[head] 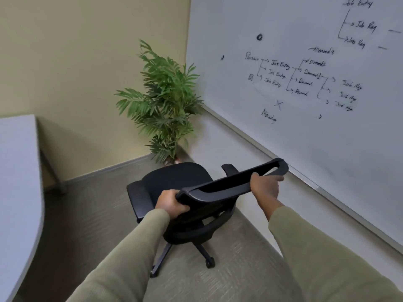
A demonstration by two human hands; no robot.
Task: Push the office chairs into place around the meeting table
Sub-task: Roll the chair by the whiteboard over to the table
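**Chair in hand, clear of the table — turn and roll in pending**

Layout, left to right: the meeting table (17, 171), grey, curved edge, runs along the left border; one table leg (52, 168) visible near the far wall. Potted plant (163, 105) in the corner. Office chair (174, 192), black, stands on the carpet well apart from the table, close under the whiteboard (305, 83) on the right wall. Seat faces the corner, not the table.

Grip: left hand (171, 204) is wrapped over the left end of the backrest top rail (231, 184), fingers curled under it. Right hand (265, 186) clasps the rail nearer its right end, fingers closed around the bar, thumb side up.

Step, as judged: this chair is taken hold of but not yet placed. Next move likely calls for swinging the backrest so the seat points left, then rolling the castor base (185, 256) toward the table edge, minding the table leg and the plant.

Writing: no brand readable on the chair. Whiteboard carries a handwritten tree: "Project" branching to "Job Entry" three times, then "Demand 1", "Demand 2", "Demand 3", further "Job Req" items, and "Monday" below an X. Some words are blurred; readings uncertain.
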